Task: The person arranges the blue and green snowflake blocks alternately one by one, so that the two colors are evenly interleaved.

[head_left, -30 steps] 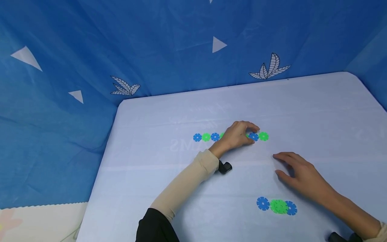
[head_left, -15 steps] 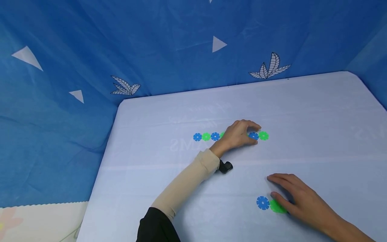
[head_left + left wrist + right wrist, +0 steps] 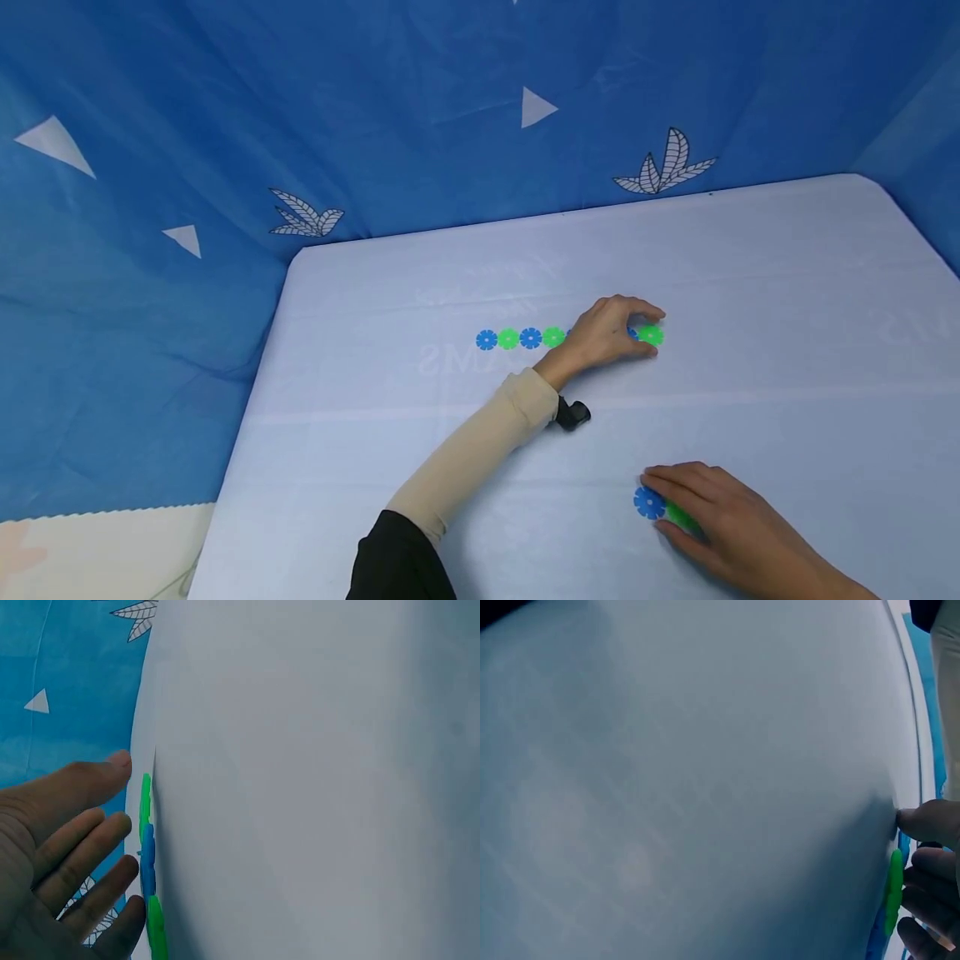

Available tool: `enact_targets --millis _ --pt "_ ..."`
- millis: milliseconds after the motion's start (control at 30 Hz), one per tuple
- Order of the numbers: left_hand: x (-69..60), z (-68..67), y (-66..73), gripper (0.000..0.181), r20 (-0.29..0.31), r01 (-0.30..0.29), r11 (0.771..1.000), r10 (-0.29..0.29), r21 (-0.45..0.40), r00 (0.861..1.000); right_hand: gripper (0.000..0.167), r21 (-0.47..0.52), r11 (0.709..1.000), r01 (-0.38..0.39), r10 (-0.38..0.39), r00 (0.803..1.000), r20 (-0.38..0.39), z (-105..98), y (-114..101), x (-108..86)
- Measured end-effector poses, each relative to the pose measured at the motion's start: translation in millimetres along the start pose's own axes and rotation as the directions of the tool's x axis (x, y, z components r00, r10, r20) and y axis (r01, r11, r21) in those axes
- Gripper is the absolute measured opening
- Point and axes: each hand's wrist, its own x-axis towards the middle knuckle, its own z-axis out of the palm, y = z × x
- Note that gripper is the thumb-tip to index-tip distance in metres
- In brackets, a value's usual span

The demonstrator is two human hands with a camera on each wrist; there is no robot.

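On my head view, the blue sheet [image 3: 420,108] across the top looked like thin cloth, softly wrinkled, with a dull sheen and flat printed leaves [image 3: 677,152]. The white table covering [image 3: 360,350] in the middle was smooth and faintly shiny, lightly creased; I could not tell cloth from plastic. The row of discs [image 3: 530,337] at centre and the blue disc [image 3: 649,502] at lower right looked like smooth plastic. I saw matt, soft fabric in the beige sleeve [image 3: 472,450] and black sleeve [image 3: 401,558] at bottom centre, and slightly glossy black plastic in the wrist piece [image 3: 573,414].
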Motion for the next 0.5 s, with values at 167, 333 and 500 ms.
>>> enact_targets --millis 167,333,500 --pt "2.1 0.8 -0.6 0.048 0.01 0.021 0.999 -0.022 0.039 1.0 0.045 0.036 0.997 0.061 -0.059 0.996 -0.065 3.9 -1.0 0.6" --pt "3.7 2.2 -0.5 0.045 0.023 0.033 0.997 -0.035 0.073 0.999 0.046 0.054 0.992 0.111 -0.104 0.987 -0.122 7.5 -1.7 2.3" --pt "4.3 3.4 -0.1 0.044 0.026 0.026 0.995 -0.029 0.092 0.999 0.045 0.028 0.991 0.134 -0.13 0.985 -0.11 7.3 -3.9 3.7"
